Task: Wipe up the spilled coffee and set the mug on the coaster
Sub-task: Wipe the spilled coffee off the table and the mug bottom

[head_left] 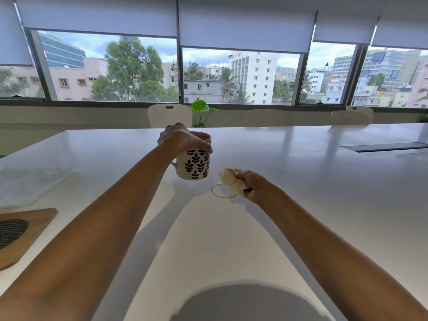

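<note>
Ahead: long white table (pixel 301 181); chairs (pixel 169 115) and a plant (pixel 200 112) at its far edge; windows (pixel 240 77) with half-drawn blinds (pixel 99 15) behind.
Your left hand (pixel 180 137) grips the mug (pixel 195 163) by its rim, just beyond a coffee ring (pixel 218 194).
Your right hand (pixel 252 184) clutches a crumpled cloth (pixel 231 180) at that ring's edge.
Far left: coaster (pixel 11 230) on a wooden board (pixel 34 221), well apart from the mug.

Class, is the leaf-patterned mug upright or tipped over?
Upright: the mug is rim-up, brown coffee shows inside, and the left hand grips it from above.
</note>
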